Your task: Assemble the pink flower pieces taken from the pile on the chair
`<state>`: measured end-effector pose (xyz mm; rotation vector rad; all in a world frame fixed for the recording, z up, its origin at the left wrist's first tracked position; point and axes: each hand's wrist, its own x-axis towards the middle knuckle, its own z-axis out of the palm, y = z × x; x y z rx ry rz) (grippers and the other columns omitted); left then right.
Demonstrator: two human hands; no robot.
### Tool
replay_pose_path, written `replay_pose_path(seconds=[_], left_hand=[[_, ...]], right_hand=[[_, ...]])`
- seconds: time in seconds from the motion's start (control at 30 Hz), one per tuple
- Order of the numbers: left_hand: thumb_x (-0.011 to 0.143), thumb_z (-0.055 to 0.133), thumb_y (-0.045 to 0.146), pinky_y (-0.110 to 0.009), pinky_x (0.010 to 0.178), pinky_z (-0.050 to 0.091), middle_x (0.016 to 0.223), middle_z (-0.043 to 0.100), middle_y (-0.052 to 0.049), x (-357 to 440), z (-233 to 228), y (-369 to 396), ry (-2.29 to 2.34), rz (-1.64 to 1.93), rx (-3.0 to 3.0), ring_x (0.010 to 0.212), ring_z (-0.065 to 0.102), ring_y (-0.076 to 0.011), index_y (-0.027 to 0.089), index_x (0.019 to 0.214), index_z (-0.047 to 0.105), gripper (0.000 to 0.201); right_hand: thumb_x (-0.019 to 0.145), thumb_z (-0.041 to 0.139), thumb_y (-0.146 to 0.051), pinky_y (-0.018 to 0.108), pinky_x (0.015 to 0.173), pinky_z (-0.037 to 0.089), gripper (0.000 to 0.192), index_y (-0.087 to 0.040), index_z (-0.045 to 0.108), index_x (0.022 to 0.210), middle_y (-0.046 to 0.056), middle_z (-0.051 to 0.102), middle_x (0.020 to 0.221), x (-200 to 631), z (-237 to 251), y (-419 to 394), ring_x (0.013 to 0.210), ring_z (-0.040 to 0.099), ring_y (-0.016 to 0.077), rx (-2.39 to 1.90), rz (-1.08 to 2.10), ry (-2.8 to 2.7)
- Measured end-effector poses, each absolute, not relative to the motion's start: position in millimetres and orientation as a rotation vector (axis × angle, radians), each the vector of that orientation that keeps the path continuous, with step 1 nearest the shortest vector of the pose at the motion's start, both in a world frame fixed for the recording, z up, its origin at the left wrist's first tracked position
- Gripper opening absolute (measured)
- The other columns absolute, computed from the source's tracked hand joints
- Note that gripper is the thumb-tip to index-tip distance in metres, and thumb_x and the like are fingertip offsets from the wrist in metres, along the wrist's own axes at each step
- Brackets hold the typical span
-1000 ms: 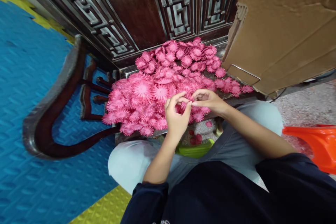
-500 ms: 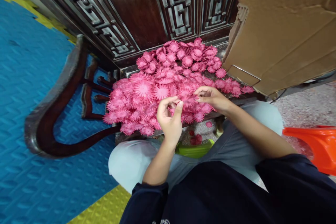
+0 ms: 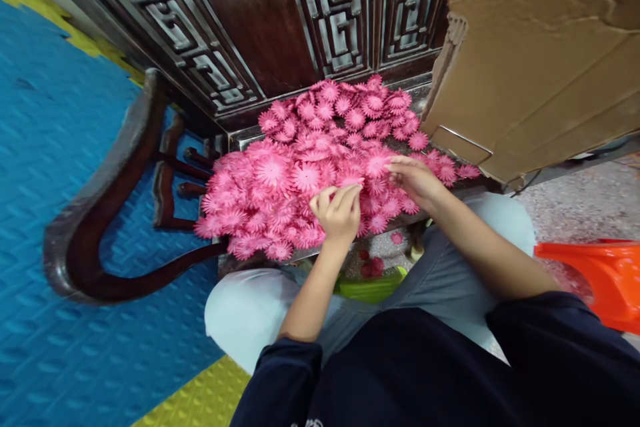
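Pink fringed paper flowers (image 3: pixel 300 173) lie heaped on the seat of a dark carved wooden chair (image 3: pixel 100 213), and both hands work at the pile's near edge. Nearest the camera, dark navy sleeves and pale grey trousers (image 3: pixel 240 313) fill the lower frame, with a green plastic object (image 3: pixel 370 283) between the knees and a few loose pink pieces on the speckled floor (image 3: pixel 575 200) above it. The left hand (image 3: pixel 339 211) has its fingers curled in, pinching one flower from the heap between fingertips and thumb. The right hand (image 3: pixel 415 180), just beside it, rests on the pile with fingers bent onto a flower; whether it grips one cannot be told. An orange plastic object (image 3: pixel 595 280) sits at the right. Farther off, a brown cardboard box (image 3: pixel 530 67) leans beside the heap, and the chair's fretwork back rises behind, over blue and yellow foam mats (image 3: pixel 45 147).
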<state>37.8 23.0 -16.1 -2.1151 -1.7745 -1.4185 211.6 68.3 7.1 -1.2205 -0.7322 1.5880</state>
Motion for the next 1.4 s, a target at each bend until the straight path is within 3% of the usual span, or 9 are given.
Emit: replay_pose_path(seconds=[0.3, 0.53, 0.73, 0.8, 0.93, 1.17, 1.3, 1.4], left_hand=[[0.077, 0.061, 0.023, -0.036, 0.078, 0.037, 0.079, 0.073, -0.001, 43.7, -6.6, 20.2, -1.808, -1.496, -2.039, 0.078, 0.058, -0.0182, 0.025, 0.086, 0.068, 0.012], [0.078, 0.06, 0.024, -0.032, 0.082, 0.048, 0.086, 0.07, -0.004, 50.0, 9.8, 10.7, -2.072, -2.022, -2.133, 0.081, 0.064, -0.0144, 0.018, 0.094, 0.064, 0.017], [0.074, 0.067, 0.026, -0.028, 0.079, 0.052, 0.087, 0.071, -0.005, 48.6, 22.7, 9.3, -2.272, -2.417, -2.139, 0.082, 0.067, -0.0138, 0.017, 0.087, 0.064, 0.017], [0.072, 0.068, 0.026, -0.027, 0.077, 0.052, 0.086, 0.071, -0.004, 47.3, 24.0, 9.5, -2.297, -2.486, -2.137, 0.081, 0.067, -0.0132, 0.017, 0.087, 0.065, 0.017], [0.073, 0.067, 0.024, -0.022, 0.071, 0.05, 0.077, 0.069, -0.001, 43.9, 21.2, 10.9, -2.277, -2.485, -2.19, 0.072, 0.063, -0.0097, 0.019, 0.082, 0.067, 0.01], [0.073, 0.068, 0.022, -0.024, 0.073, 0.049, 0.078, 0.068, -0.001, 43.7, 24.1, 11.0, -2.219, -2.315, -2.182, 0.075, 0.062, -0.0105, 0.018, 0.08, 0.068, 0.008], [0.072, 0.069, 0.021, -0.024, 0.073, 0.049, 0.077, 0.069, -0.001, 45.7, 28.0, 9.1, -2.256, -2.329, -2.112, 0.073, 0.063, -0.0109, 0.017, 0.092, 0.064, 0.021], [0.072, 0.068, 0.021, -0.026, 0.075, 0.049, 0.079, 0.069, -0.001, 44.8, 26.3, 8.8, -2.238, -2.252, -2.121, 0.074, 0.063, -0.0114, 0.018, 0.092, 0.064, 0.02]], right_hand=[[0.051, 0.073, -0.022, 0.023, 0.052, 0.033, 0.024, -0.018, 0.06, 0.071, -0.007, 0.055, 0.056, 208.7, 12.6, 66.4, 0.049, 0.046, 0.0056, -1.23, 1.567, -0.702], [0.054, 0.069, -0.021, 0.023, 0.051, 0.033, 0.022, -0.019, 0.057, 0.073, -0.007, 0.054, 0.055, 209.7, 11.4, 65.6, 0.049, 0.046, 0.0068, -1.24, 1.602, -0.72], [0.053, 0.048, -0.014, 0.024, 0.049, 0.032, 0.007, -0.02, 0.049, 0.057, -0.003, 0.045, 0.051, 208.3, 11.7, 66.9, 0.048, 0.039, 0.0096, -1.195, 1.577, -0.706], [0.051, 0.042, -0.015, 0.026, 0.05, 0.033, 0.01, -0.019, 0.05, 0.054, -0.001, 0.043, 0.049, 206.8, 13.2, 65.2, 0.048, 0.037, 0.0113, -1.128, 1.602, -0.809], [0.056, 0.04, -0.018, 0.027, 0.053, 0.033, 0.02, -0.017, 0.06, 0.06, 0.0, 0.045, 0.048, 203.4, 17.6, 58.5, 0.051, 0.039, 0.0131, -1.069, 1.539, -1.097], [0.071, 0.046, -0.024, 0.027, 0.058, 0.037, 0.017, -0.018, 0.061, 0.065, -0.001, 0.051, 0.055, 197.2, 18.7, 51.2, 0.059, 0.049, 0.0137, -1.004, 1.273, -1.416], [0.079, 0.053, -0.028, 0.024, 0.052, 0.034, 0.013, -0.018, 0.06, 0.076, -0.002, 0.053, 0.06, 192.6, 19.8, 44.4, 0.051, 0.045, 0.0095, -1.103, 1.036, -1.492], [0.079, 0.059, -0.029, 0.024, 0.051, 0.032, 0.017, -0.017, 0.062, 0.092, -0.006, 0.046, 0.052, 192.8, 23.5, 39.2, 0.045, 0.04, 0.0081, -1.048, 0.876, -1.629]])
